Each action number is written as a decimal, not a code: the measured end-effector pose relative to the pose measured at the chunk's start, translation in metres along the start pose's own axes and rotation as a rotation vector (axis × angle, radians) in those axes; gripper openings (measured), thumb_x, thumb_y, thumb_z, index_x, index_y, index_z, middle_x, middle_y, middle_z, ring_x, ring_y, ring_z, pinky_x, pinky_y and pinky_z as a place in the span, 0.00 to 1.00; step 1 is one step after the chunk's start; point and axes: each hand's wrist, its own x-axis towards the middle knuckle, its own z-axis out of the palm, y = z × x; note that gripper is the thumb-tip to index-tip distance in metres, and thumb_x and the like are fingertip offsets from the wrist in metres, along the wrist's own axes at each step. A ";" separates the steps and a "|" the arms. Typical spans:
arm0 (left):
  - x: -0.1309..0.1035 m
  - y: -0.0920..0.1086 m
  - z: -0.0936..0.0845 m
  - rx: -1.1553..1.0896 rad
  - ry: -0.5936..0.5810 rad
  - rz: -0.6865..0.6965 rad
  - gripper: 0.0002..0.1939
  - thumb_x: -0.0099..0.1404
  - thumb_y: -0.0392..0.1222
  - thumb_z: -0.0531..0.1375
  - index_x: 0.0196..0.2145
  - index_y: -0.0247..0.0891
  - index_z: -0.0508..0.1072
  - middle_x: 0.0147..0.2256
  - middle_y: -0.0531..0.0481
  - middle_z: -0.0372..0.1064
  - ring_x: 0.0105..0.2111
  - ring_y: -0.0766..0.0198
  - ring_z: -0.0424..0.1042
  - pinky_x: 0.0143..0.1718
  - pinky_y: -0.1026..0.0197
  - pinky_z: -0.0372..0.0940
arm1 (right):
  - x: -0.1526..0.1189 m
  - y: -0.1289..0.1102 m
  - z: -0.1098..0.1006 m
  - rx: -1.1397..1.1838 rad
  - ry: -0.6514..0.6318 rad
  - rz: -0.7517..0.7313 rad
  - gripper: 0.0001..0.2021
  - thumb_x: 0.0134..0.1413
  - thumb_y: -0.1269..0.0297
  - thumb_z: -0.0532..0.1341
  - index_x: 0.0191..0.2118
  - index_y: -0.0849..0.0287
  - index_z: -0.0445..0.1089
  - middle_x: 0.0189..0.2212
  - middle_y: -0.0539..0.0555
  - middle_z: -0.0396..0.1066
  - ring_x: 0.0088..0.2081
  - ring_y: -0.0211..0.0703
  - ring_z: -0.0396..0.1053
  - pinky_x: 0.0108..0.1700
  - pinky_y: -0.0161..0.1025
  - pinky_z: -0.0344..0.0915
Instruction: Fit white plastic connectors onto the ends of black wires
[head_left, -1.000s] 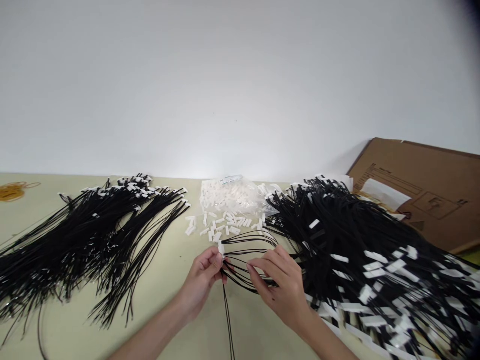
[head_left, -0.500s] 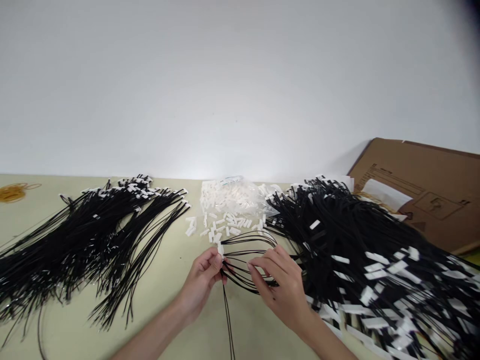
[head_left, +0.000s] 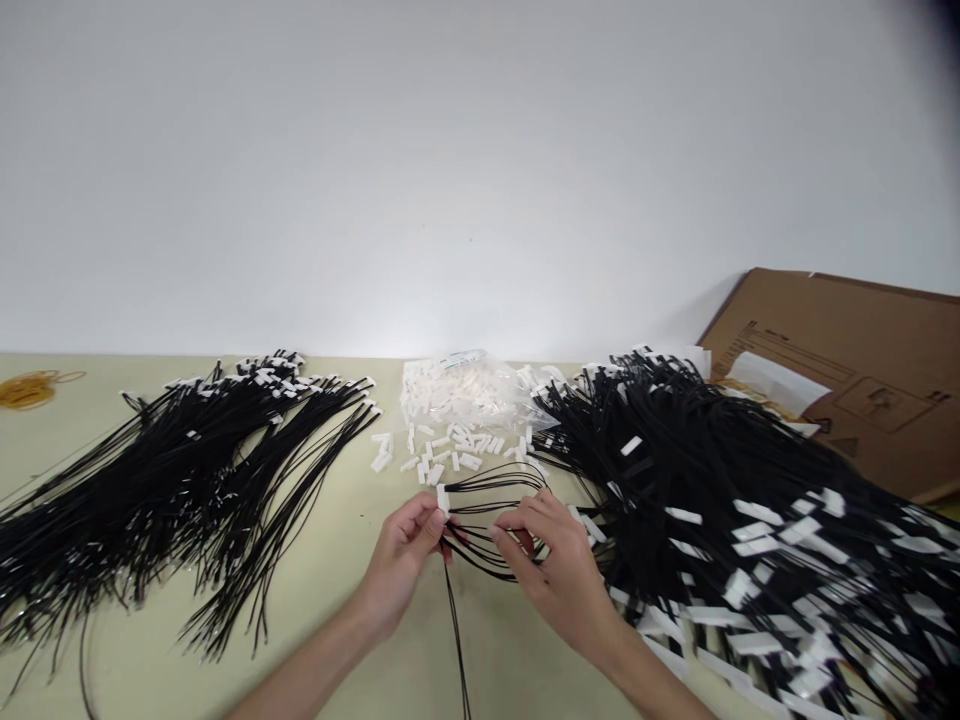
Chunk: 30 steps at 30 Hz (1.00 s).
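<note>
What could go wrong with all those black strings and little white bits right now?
The left hand pinches a small white piece at its fingertips; it might slip and get lost among the loose white pieces just behind. The looped black wires between it and the right hand lie right against the big pile of black wires, so they could snag or tangle there.

A pale yellow-green tabletop carries a fanned pile of black wires toward its left edge, a bag of white connectors spilling at the far edge, a larger tagged wire heap right, and cardboard at the far right corner.
</note>
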 end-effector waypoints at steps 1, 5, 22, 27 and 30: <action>0.000 0.000 0.000 0.021 -0.001 0.007 0.10 0.59 0.46 0.56 0.27 0.36 0.69 0.26 0.50 0.65 0.27 0.66 0.62 0.27 0.65 0.59 | 0.000 0.000 0.000 0.014 -0.014 0.028 0.08 0.54 0.68 0.54 0.26 0.58 0.66 0.17 0.47 0.57 0.23 0.36 0.55 0.30 0.35 0.54; 0.001 -0.001 -0.003 -0.008 0.015 0.015 0.10 0.59 0.46 0.55 0.28 0.36 0.68 0.26 0.50 0.64 0.28 0.65 0.62 0.27 0.65 0.59 | 0.001 0.000 -0.002 0.044 0.015 0.090 0.09 0.54 0.66 0.54 0.24 0.59 0.65 0.17 0.47 0.57 0.23 0.35 0.55 0.29 0.34 0.54; 0.001 -0.002 -0.002 0.021 0.020 0.045 0.10 0.60 0.45 0.55 0.28 0.35 0.68 0.28 0.49 0.65 0.28 0.66 0.62 0.27 0.64 0.60 | 0.001 -0.001 -0.003 0.027 0.004 0.097 0.09 0.54 0.66 0.54 0.25 0.59 0.66 0.17 0.47 0.57 0.23 0.35 0.54 0.32 0.35 0.53; 0.000 -0.002 -0.003 0.096 0.025 0.077 0.10 0.60 0.45 0.55 0.28 0.35 0.68 0.26 0.50 0.66 0.26 0.66 0.63 0.28 0.63 0.60 | 0.002 0.000 -0.003 0.065 -0.003 0.119 0.09 0.54 0.65 0.54 0.25 0.59 0.66 0.17 0.47 0.58 0.22 0.35 0.54 0.31 0.35 0.53; 0.000 -0.001 -0.004 0.154 0.029 0.090 0.10 0.60 0.44 0.54 0.28 0.35 0.68 0.26 0.50 0.67 0.25 0.67 0.63 0.29 0.64 0.60 | 0.002 0.000 -0.003 0.077 -0.010 0.134 0.10 0.54 0.65 0.54 0.25 0.59 0.66 0.17 0.47 0.57 0.23 0.35 0.55 0.30 0.34 0.53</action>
